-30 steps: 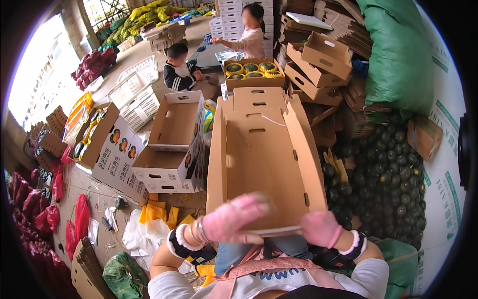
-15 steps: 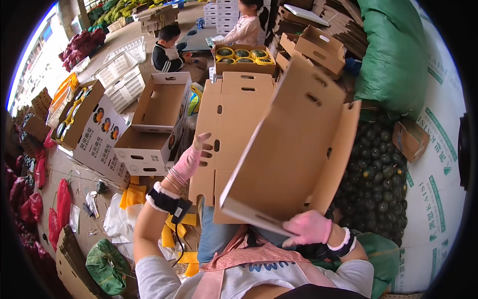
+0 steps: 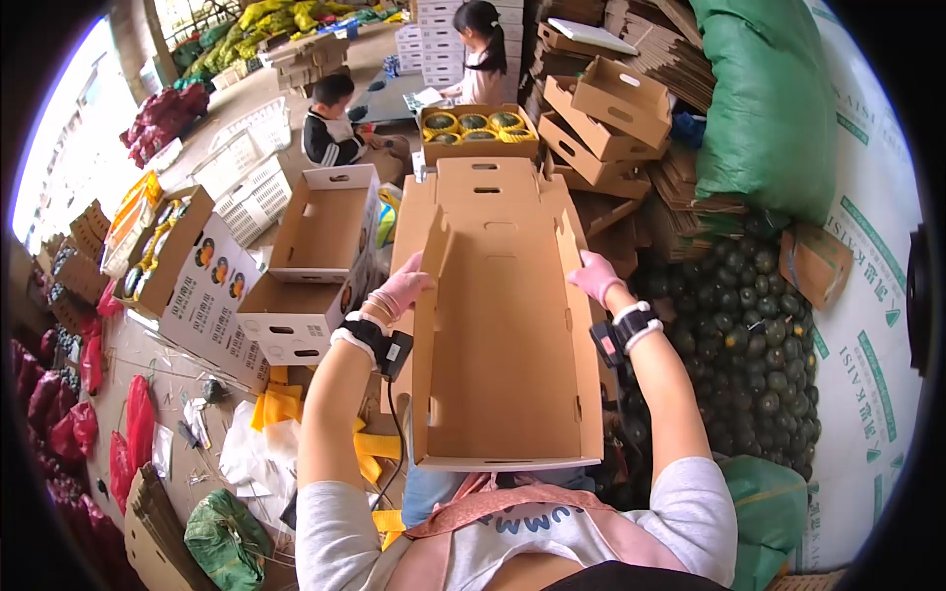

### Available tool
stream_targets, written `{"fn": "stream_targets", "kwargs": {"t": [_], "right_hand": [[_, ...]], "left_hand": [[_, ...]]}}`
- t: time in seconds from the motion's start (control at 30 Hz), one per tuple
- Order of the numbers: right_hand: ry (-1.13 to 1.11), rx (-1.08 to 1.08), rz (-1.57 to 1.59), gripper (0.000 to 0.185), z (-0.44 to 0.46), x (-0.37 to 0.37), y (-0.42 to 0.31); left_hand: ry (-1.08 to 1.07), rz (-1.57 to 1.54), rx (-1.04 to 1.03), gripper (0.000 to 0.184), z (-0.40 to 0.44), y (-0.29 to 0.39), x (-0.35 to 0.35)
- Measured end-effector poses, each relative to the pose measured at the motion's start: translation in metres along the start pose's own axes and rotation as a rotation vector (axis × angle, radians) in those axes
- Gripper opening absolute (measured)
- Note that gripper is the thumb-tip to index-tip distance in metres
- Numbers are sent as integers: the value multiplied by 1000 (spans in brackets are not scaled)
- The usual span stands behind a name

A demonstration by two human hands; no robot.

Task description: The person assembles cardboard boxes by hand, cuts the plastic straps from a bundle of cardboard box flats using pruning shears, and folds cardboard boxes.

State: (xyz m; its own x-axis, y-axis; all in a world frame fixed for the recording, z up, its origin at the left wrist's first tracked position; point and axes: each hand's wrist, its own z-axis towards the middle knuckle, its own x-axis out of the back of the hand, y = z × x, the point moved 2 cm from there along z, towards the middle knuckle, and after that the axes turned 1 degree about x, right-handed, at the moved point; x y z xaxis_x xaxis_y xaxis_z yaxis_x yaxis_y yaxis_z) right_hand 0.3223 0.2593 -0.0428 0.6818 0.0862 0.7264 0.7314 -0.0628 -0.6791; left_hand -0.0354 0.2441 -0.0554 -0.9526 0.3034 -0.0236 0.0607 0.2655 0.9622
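Note:
A partly folded brown cardboard box [image 3: 501, 335] lies in front of me over my lap, with its long sides and near end standing up. At its far end the cardboard is laid out flat. My left hand [image 3: 406, 283], in a pink glove, is closed on the upper part of the left side wall. Opposite it, my right hand [image 3: 594, 277], gloved the same way, grips the right side wall; some of its fingers are hidden behind the cardboard. Underneath, a flat cardboard blank [image 3: 412, 229] shows past the box's left and far edges.
Dark green pumpkins [image 3: 749, 345] are heaped on the right, below a green sack [image 3: 764, 108]. White-sided boxes [image 3: 325, 222] stand at the left. Beyond, a box of netted pumpkins [image 3: 480, 150] sits near two people. Brown boxes [image 3: 616, 103] are stacked back right.
The box has swung from a tilt on the right to square in front of me. My left hand has come onto its left wall; my right hand has moved from the near corner up the right wall.

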Motion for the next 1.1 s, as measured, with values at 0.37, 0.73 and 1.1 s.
{"fn": "stream_targets", "kwargs": {"t": [0.37, 0.73, 1.1], "right_hand": [[-192, 389, 815, 13, -45, -3, -1], [-141, 389, 735, 43, -38, -6, -1], [-405, 384, -730, 86, -48, 8, -95]], "left_hand": [[-134, -155, -163, 28, -5, -4, -9], [95, 676, -755, 24, -58, 41, -17], [-267, 1337, -205, 76, -31, 62, -40]]}}
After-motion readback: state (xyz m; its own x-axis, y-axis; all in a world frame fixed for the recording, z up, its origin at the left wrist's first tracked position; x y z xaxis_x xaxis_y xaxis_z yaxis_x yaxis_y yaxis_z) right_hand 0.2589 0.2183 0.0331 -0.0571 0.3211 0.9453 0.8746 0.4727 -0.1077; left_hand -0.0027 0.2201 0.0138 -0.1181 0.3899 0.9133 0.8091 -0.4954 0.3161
